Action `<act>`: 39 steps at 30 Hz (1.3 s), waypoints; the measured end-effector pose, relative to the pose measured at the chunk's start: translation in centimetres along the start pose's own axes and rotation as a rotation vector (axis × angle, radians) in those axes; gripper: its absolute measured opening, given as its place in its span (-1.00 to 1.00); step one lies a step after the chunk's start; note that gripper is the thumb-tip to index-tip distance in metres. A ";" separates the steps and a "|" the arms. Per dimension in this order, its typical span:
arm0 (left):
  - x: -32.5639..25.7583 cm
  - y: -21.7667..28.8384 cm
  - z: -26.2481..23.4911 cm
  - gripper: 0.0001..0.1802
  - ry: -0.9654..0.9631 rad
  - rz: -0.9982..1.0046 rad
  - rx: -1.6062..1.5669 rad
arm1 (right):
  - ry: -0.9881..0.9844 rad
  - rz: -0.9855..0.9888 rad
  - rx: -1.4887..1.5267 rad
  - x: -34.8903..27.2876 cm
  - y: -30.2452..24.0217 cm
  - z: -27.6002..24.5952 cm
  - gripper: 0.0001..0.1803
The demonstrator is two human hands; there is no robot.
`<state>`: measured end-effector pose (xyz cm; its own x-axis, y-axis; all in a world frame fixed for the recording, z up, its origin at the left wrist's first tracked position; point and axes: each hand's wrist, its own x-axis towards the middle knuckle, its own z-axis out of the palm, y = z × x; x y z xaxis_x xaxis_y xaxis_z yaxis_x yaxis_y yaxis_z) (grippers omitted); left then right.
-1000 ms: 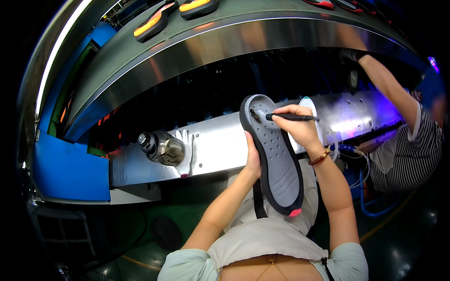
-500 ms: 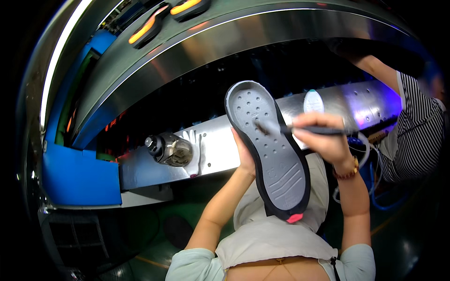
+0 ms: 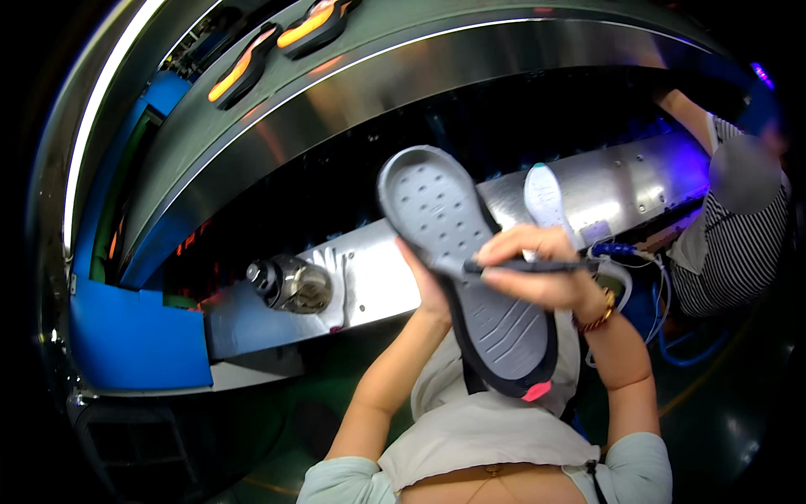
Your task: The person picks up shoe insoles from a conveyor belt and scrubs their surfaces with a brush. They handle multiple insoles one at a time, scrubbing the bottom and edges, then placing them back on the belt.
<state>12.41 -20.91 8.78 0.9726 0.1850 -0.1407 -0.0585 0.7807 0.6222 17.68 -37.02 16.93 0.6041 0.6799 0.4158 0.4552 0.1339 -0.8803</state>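
Note:
A large shoe sole is tilted in front of me, its grey dimpled inner face up, with a black rim and a pink patch at the near end. My left hand grips its left edge near the middle, with the fingers partly hidden underneath. Between the fingers of my right hand is a brush with a black handle. The brush's blurred tip lies over the middle of the grey face; whether it touches there I cannot tell.
A metal ledge carries a dark clear bottle, white gloves and a white insole. Orange-black soles lie on a green conveyor belt behind. At right stands a person in a striped shirt, near cables.
The brush has moved nearer to me and left across the sole, from the upper dimpled area to its middle. The sole's far end has shifted slightly left. My left hand keeps its hold.

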 end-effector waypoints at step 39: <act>2.4 4.3 1.8 0.13 0.022 0.392 -0.080 | -0.156 -0.150 0.062 -2.1 -1.1 -1.3 -0.79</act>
<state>14.87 -18.20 12.56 0.8681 0.4901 0.0787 -0.4424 0.6922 0.5702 16.81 -39.54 17.33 0.4220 0.7518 0.5066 0.4882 0.2824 -0.8258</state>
